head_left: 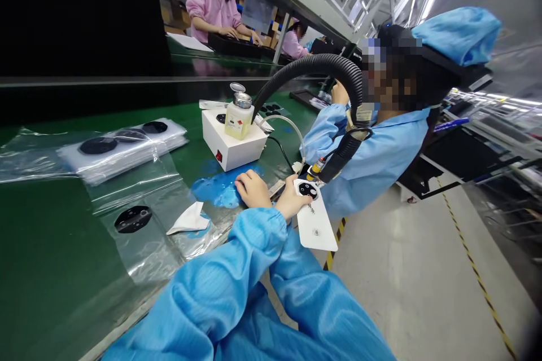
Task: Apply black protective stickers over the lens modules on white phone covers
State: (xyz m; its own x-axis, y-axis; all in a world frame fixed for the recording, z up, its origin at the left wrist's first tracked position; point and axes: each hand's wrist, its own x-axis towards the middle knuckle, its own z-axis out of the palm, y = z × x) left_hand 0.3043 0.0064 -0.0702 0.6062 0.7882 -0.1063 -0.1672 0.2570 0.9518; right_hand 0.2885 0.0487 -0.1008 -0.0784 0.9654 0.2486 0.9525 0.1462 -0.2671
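Hand on view's left (253, 189): curled, resting on blue mat (214, 192) | hand on view's right (293, 198): narrow grip holding white card (315, 225), black round part (308, 190) on card | card: jutting past edge of green bench (51, 248), just beside mat | bottle (239, 121) on white box (232, 146) beyond hands
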